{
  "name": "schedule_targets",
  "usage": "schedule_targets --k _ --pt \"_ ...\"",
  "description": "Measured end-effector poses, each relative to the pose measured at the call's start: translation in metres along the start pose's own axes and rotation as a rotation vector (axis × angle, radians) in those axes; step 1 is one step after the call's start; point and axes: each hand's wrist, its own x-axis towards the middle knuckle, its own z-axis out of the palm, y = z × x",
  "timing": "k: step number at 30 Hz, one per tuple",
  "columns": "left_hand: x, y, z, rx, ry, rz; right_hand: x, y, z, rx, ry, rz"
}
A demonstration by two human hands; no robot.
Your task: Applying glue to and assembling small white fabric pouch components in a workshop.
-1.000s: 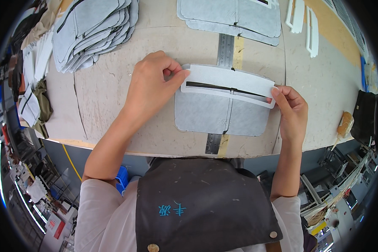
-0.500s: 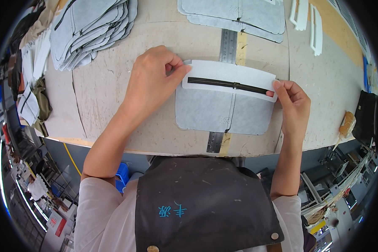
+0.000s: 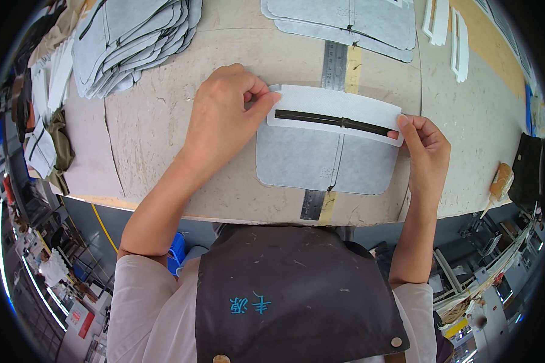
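A white slotted strip lies along the upper part of a pale grey panel with rounded corners, and black shows through its long slot. My left hand pinches the strip's left end between thumb and fingers, at the panel's upper left corner. At the right end, my right hand grips the strip, thumb on top and a fingertip showing in the slot. Beneath the panel runs a metal ruler, which shows above and below it, beside a yellow tape strip.
A heap of grey panels sits at the far left of the table. More panels lie at the far middle. White slotted strips rest at the far right. A tan-handled tool lies near the right edge.
The view has shifted slightly, so the table things appear a little further right. Both hands keep their hold on the strip, which stays in place on the panel.
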Motion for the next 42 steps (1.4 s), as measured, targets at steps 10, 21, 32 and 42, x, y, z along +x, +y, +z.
schedule_targets --k 10,21,32,42 --pt "-0.002 -0.001 0.003 0.022 0.029 0.034 0.000 0.001 0.000 -0.013 0.005 -0.002" --pt "-0.007 0.000 0.008 0.067 0.089 0.075 -0.001 0.000 0.002 0.026 0.020 0.011" --pt "-0.008 0.004 0.013 0.069 0.109 0.065 -0.003 -0.005 -0.013 0.010 -0.002 -0.023" --pt "-0.007 0.004 0.003 0.122 0.035 0.036 0.003 -0.004 -0.011 -0.283 -0.020 -0.184"
